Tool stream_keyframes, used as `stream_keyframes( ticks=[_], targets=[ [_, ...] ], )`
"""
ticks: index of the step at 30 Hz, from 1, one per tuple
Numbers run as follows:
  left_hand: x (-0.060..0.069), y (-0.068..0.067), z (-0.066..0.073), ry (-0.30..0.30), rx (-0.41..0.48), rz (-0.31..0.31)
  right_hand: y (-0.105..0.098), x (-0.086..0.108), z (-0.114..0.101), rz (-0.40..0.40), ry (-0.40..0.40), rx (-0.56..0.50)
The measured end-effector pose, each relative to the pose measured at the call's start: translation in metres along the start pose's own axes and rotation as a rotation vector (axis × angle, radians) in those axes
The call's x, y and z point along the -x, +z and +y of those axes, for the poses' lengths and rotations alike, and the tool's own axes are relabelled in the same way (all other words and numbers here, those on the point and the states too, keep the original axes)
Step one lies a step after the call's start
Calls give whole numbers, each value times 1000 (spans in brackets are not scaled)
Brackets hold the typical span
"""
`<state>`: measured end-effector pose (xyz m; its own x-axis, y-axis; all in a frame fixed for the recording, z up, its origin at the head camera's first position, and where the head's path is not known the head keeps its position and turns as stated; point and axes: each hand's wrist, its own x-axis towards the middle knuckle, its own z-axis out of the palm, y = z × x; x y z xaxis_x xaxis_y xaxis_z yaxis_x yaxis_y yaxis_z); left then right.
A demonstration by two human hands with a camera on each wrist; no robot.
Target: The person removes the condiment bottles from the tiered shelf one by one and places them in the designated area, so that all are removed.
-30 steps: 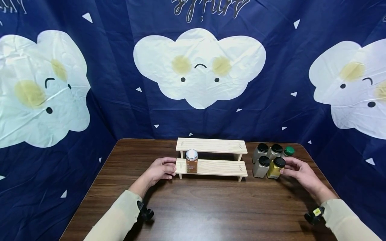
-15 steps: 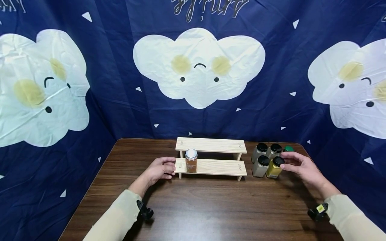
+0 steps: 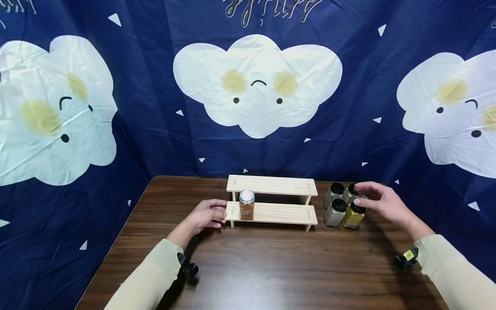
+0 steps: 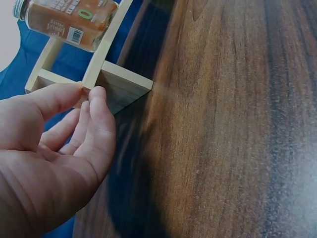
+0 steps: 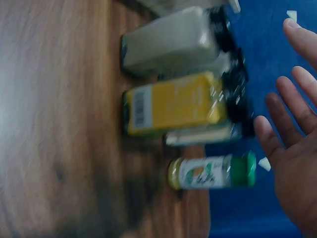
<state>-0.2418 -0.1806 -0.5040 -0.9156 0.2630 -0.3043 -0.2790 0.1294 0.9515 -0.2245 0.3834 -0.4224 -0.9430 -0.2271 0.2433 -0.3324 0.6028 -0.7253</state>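
My left hand (image 3: 207, 214) pinches the left end of the two-tier wooden shelf (image 3: 284, 213) between thumb and fingers, clearer in the left wrist view. An orange-brown spice jar (image 3: 246, 211) with a silver lid stands at the left of the lower tier. My right hand (image 3: 383, 206) hovers over the cluster of jars at the right, fingers spread and holding nothing. Closest below it is a yellow jar (image 3: 351, 218) with a black lid. A small green-capped bottle (image 5: 213, 172) shows in the right wrist view; the hand hides it in the head view.
Black-lidded jars of pale powder stand tightly grouped with the yellow one, among them a front-left jar (image 3: 335, 215). The shelf's upper tier (image 3: 271, 185) rises behind the lower. A blue cloth (image 3: 155, 142) with clouds hangs behind the brown table (image 3: 252, 267).
My right hand has lifted from beside the yellow jar and shifted left, over the lids. My left hand stays at the shelf's end.
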Motion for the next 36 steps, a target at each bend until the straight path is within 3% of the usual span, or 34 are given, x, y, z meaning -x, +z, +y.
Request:
stream_keyframes(
  ticks=[3, 10, 21, 28, 36],
  targets=[
    [-2, 0, 0, -5, -2, -2, 4, -10, -12, -6, 7, 0],
    [-2, 2, 1, -14, -1, -2, 25, -33, -34, -81, -67, -73],
    [-3, 2, 4, -30, -10, -6, 84, -57, -80, -184, -70, -170],
    [-2, 2, 7, -32, -26, -11, 120, -68, -98, -229, -127, -222],
    [-2, 0, 1, -11, -24, -6, 162, -73, -117, -299, -101, -328]
  ],
)
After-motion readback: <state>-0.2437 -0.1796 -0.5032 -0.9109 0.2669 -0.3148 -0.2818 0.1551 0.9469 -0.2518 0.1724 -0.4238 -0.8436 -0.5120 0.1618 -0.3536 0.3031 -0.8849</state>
